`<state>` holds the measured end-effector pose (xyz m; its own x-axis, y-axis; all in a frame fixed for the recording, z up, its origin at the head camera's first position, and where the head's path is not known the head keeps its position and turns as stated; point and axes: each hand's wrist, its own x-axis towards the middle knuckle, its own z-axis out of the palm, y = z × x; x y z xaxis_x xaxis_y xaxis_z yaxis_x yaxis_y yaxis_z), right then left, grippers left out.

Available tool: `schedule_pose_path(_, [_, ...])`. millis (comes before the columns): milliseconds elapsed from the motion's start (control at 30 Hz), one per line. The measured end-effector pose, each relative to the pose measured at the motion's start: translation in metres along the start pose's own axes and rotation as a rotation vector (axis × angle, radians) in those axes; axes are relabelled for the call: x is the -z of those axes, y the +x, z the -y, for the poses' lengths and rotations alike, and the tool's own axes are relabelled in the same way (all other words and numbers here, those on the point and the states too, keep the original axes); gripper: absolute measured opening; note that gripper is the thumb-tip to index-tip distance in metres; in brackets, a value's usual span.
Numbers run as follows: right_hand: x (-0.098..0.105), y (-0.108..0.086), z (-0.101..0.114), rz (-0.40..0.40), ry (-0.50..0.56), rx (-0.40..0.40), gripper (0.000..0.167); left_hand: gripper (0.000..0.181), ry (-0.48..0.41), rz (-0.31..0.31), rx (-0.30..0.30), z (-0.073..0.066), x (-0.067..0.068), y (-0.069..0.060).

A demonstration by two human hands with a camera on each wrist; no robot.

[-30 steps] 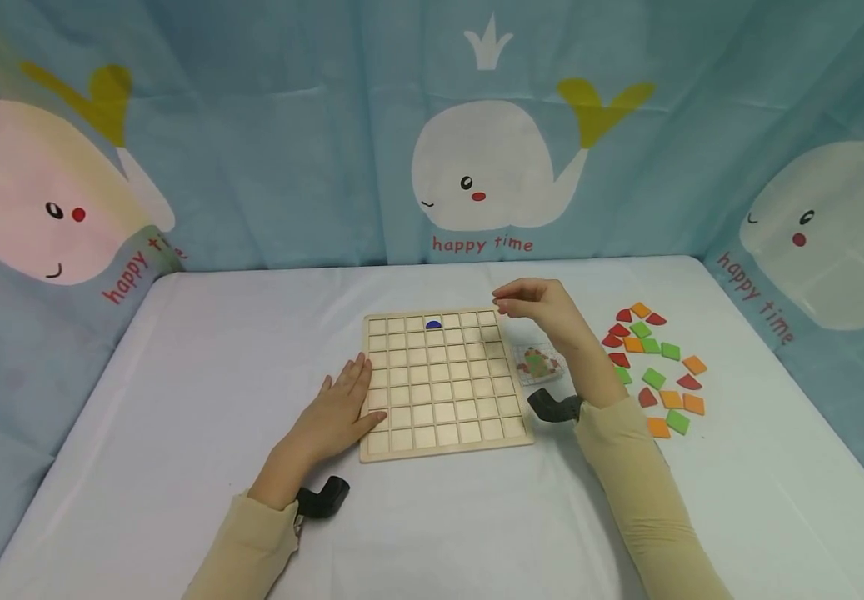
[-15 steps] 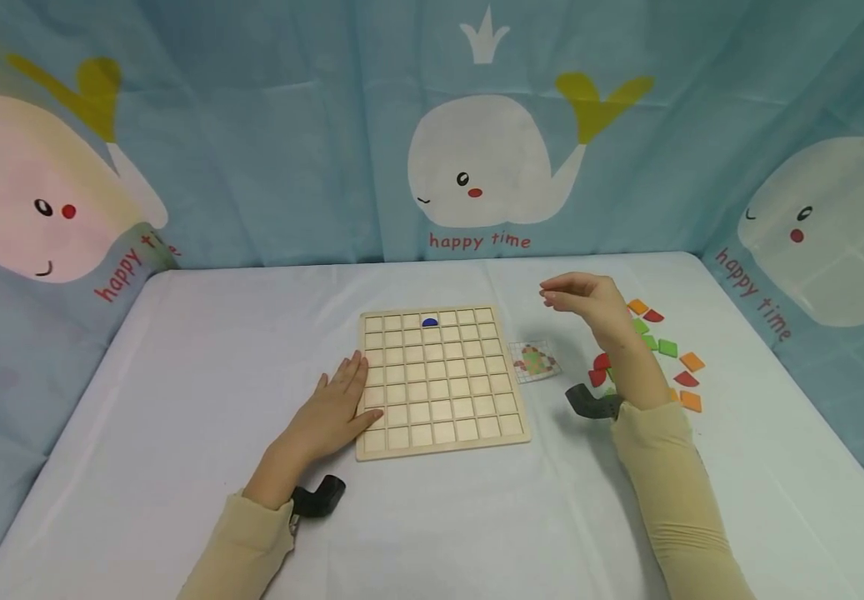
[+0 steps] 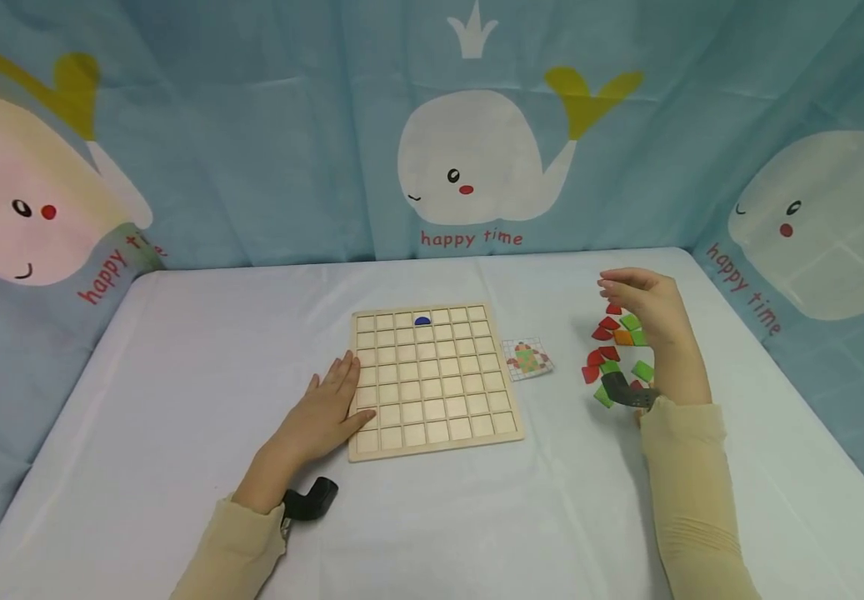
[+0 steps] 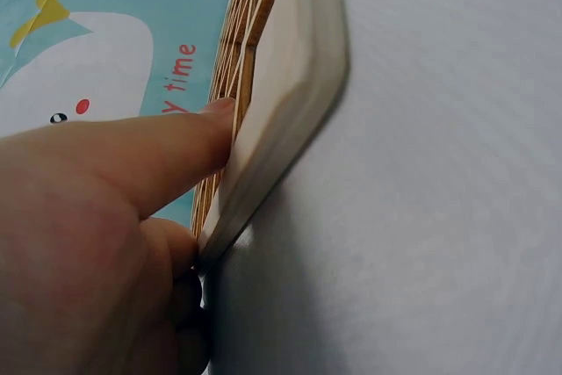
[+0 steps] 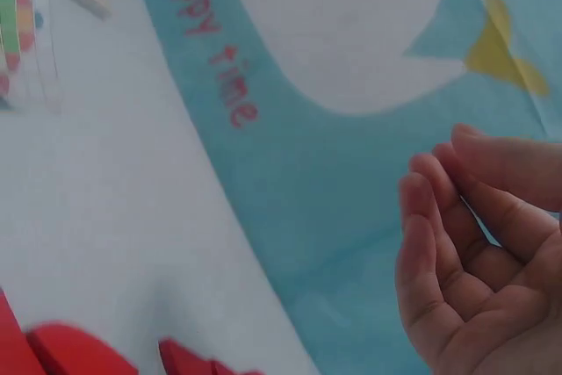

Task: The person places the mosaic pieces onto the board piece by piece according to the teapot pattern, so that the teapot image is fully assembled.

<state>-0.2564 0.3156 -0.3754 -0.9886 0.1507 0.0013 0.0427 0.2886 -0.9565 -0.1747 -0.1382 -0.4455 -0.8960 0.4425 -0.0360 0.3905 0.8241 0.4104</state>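
A square wooden grid board [image 3: 435, 385] lies on the table, with one blue semicircular piece [image 3: 422, 321] in its top row. My left hand [image 3: 321, 417] rests along the board's left edge, fingers extended; in the left wrist view its thumb [image 4: 189, 142] touches the frame near a corner. Over the loose pieces at the right hovers my right hand [image 3: 652, 304], its fingers loosely bent. Nothing shows between those fingers in the right wrist view. Beneath it lie red quarter-round pieces [image 3: 602, 333], green squares [image 3: 642, 370] and an orange square [image 3: 622, 337]; hand and forearm hide others.
A small card [image 3: 527, 359] printed with a coloured grid pattern lies just right of the board. White cloth covers the table [image 3: 432, 525]. A blue curtain [image 3: 274, 167] with whale prints hangs behind it.
My right hand has moved right, from above the board's upper right corner to over the loose pieces. My left hand stays on the board's edge. The head view has shifted slightly.
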Motion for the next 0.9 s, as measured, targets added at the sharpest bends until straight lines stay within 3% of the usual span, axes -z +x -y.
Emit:
schedule_pose_path(200, [0.018,0.004,-0.015,-0.084,-0.017,-0.088,0.030,0.077,-0.005,-0.008,0.001,-0.001,0.001,0.000])
schedule_pose_path(333, [0.025,0.008,-0.030,-0.110,0.061,-0.111,0.023,0.077,0.001,-0.007,0.001,0.000,0.001,0.000])
schedule_pose_path(500, [0.030,0.014,-0.045,-0.123,0.034,-0.244,0.036,0.078,0.006,-0.002,0.000,0.001,-0.001,0.000])
schedule_pose_path(600, [0.032,0.013,-0.048,-0.125,0.012,-0.293,0.038,0.078,0.009,0.002,-0.001,0.000,-0.002,0.001])
schedule_pose_path(800, [0.031,0.014,-0.050,-0.164,0.112,-0.345,0.028,0.078,0.010,0.000,0.000,0.000,-0.002,0.001])
schedule_pose_path(900, [0.029,0.018,-0.053,-0.176,0.081,-0.368,0.028,0.078,0.014,-0.001,0.005,0.000,-0.002,0.001])
